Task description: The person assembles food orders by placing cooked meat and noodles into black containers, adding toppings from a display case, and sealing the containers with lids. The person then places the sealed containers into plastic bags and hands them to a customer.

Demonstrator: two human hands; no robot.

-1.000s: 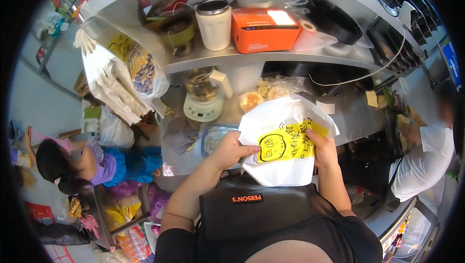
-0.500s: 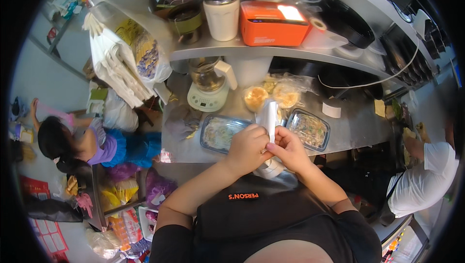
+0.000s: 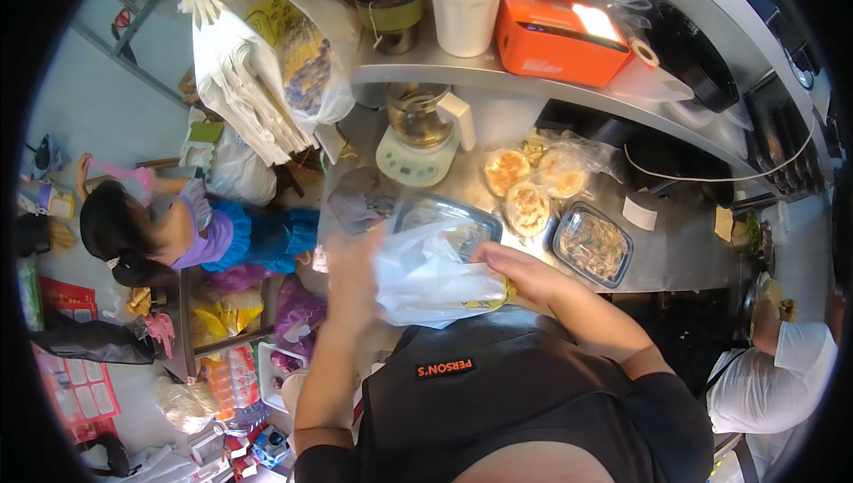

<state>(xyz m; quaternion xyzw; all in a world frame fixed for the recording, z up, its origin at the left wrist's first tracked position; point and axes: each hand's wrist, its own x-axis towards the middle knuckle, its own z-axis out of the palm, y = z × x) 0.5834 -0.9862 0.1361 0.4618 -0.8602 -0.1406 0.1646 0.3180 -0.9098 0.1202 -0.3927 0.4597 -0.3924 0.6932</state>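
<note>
A thin white plastic bag is spread out between my hands, just in front of my dark apron. My right hand pinches the bag's right edge. At the bag's left side, my left hand is smeared by motion, and its fingers cannot be made out. Behind the bag sits a lidded dark food tray, partly covered by it. To the right stands another lidded tray with noodle-like food. Several round browned flatbreads lie on the steel counter between the trays and farther back.
A glass kettle on a pale base stands behind the left tray. A shelf above carries a white tumbler and an orange box. White bags hang at left. One person is at left, another at right.
The bag was a narrow bunch held between both hands; now it is spread wide and lower. My left hand has moved left. A flatbread hidden behind the bag now shows. The view has shifted.
</note>
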